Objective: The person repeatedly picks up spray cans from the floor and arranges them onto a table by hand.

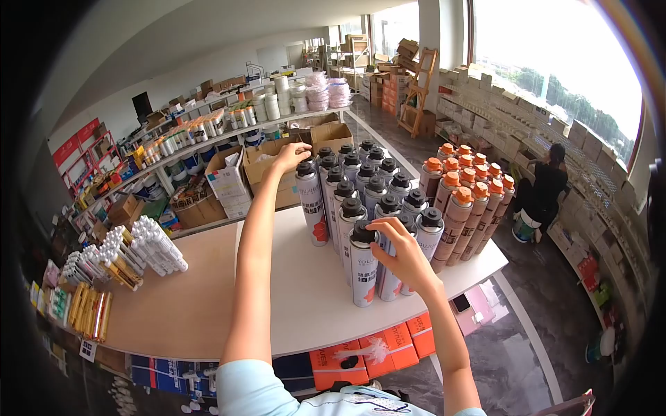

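We have the front can (363, 274) upright just below our right fingers (387, 224), the forefinger at its black cap (362, 232). Thumb and forefinger stand apart; whether they press on it, we cannot tell. We judge the can stiff and smooth, fairly heavy if full, and tall enough to tip when pushed at the cap; we favour a hold around the body, lower than the fingers. Our left fingers (299, 148) bend over the top of the far-left can (312, 208); their grip is hidden from us. Between both sets of fingers stand other black-capped cans (375, 186). Right of the right fingers, orange-capped cans (452, 229) crowd the same surface (291, 312).
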Demonstrator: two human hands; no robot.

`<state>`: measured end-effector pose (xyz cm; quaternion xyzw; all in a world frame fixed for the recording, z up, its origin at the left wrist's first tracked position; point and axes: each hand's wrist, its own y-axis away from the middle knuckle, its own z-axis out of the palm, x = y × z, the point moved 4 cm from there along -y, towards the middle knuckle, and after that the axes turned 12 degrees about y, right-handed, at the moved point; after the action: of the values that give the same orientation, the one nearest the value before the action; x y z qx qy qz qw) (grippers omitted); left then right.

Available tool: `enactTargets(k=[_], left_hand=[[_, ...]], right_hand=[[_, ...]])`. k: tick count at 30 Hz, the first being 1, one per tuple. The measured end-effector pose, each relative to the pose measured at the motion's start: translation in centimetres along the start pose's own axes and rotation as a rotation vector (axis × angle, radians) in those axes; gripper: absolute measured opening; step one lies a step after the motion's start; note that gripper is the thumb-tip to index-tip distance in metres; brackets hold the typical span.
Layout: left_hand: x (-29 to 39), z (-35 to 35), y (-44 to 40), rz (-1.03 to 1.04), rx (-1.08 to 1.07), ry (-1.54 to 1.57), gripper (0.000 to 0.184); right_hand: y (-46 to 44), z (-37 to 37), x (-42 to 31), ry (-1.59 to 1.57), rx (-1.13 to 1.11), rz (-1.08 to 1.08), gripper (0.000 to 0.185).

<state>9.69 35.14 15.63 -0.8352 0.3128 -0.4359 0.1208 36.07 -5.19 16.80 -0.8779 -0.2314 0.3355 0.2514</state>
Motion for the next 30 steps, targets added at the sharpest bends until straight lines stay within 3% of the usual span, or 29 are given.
enactTargets(k=[7, 11, 30], left_hand=[[-1.4, 0.4, -0.8, -0.090, 0.054, 0.019, 0.027], [1.9, -0.2, 0.6, -0.077, 0.088, -0.086, 0.027], [2.4, 0.3, 1.7, -0.075, 0.160, -0.130, 0.032]], right_hand=[[0.2, 0.6, 0.4, 0.062, 0.044, -0.050, 0.033], [0.1, 0.6, 0.2, 0.039, 0.023, -0.017, 0.034], [0.3, 0.5, 0.5, 0.032, 0.048, -0.033, 0.034]])
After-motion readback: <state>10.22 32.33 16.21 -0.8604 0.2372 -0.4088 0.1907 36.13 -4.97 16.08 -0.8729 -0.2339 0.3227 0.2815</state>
